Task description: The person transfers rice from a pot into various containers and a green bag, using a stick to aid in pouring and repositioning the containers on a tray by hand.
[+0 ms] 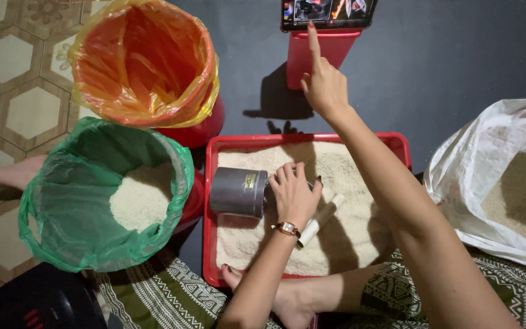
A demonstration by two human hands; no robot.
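Nearest, the person's bare foot (287, 298) lies against the near rim of the shallow red plastic tray (400, 146), which is filled with pale rice grain (342, 183). Over the tray's middle, the left hand (294, 196), a small wristwatch (287, 228) on its wrist, rests palm-down with fingers curled together around the open end of a grey metal cylindrical can (238, 192) lying on its side on the grain. A white tube-shaped handle (321, 218) pokes out of the rice just right of that hand. Keeping the can's mouth low and the wrist steady would, I judge, keep grain from spilling over the rim.

To the left stands a green plastic-lined bucket (80, 201) partly filled with rice; to the right, a white woven sack (494, 176) sags open. Farther back sits an orange-lined red bucket (144, 61).

The right hand (324, 85) stretches far across the dark mat (458, 61), arm nearly straight, index finger extended and touching a propped-up phone screen (327, 12) on a red stand (321, 52), other fingers folded in.
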